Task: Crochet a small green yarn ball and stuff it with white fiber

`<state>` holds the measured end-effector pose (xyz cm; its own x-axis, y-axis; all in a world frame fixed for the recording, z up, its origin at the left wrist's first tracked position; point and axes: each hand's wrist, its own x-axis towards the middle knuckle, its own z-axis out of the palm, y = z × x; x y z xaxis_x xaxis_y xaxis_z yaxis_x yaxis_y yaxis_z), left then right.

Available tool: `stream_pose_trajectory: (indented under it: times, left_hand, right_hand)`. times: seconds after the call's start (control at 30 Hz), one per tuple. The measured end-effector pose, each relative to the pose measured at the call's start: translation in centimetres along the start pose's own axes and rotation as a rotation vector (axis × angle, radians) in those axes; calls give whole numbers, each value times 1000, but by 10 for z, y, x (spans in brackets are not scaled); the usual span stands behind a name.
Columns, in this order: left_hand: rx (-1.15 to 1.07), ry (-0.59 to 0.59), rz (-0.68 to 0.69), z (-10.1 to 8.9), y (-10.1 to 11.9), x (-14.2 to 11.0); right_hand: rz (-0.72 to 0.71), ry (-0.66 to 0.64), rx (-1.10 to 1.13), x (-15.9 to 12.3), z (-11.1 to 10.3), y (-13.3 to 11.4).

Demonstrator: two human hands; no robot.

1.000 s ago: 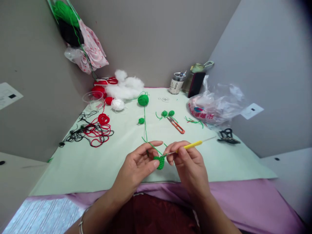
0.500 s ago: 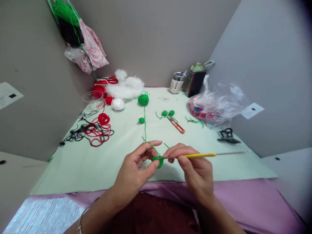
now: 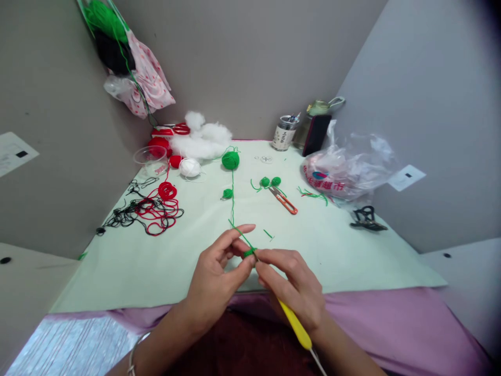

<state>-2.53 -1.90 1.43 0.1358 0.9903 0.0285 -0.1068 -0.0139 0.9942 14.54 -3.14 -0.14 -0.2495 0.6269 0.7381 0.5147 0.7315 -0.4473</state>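
Pinching green crochet piece (image 3: 249, 253), left hand (image 3: 219, 266), right hand (image 3: 294, 284) beside yellow-handled hook (image 3: 294, 324)

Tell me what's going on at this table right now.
A person is crocheting. The left hand pinches a small green crocheted piece, while the right hand holds a yellow-handled hook with its working end at the piece. Green yarn runs from the piece to a green ball farther back on the table. Two small green balls lie beside orange-handled snips, and a tangle of red and black yarn lies to the left.
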Motion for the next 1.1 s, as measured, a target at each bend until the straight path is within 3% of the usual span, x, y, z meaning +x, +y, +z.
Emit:
stream_pose_trajectory:
  times: [0.1,0.17,0.27,0.33,0.43,0.5,0.67,0.77,0.87,0.97,1.03,1.1]
  left_hand:
    - [-85,5,-69,4,-1,-3]
    - [-214,-31,-159,6,-2,-3]
    - [-474,-155,-346,1,0,0]
    - [-544,-172,-389,-5,2,3]
    - [-473,-137,-303,-10,3,5]
    - [-379,-144,-237,-9,1,4]
    - [-264,-115,-172,-1,-5,2]
    - [-378,-150,-235,-2,-4,3]
    - [-545,-260,-336,-6,-2,5]
    - [-612,-306,-355,-7,-2,5]
    - [-531,-258,-310,-4,-4,3]
    - [-395,-211,-239,-1,-6,1]
  right_hand:
    - [-188,31,-169,-2,1,0]
    - [-191,49,-201,-3,2,-1]
    - [-109,99,-45,-4,1,-2]
    - [59,151,193,-2,1,-2]
    - [312,239,562,3,2,-2]
    - [372,237,690,5,4,-1]
    - [406,162,703,7,12,0]
    - [471,178,831,6,11,3]
    - [583,211,1009,9,7,8]
    - [675,208,1160,13,4,11]
    - [656,184,1157,13,5,10]
    - [568,162,1006,11,8,8]
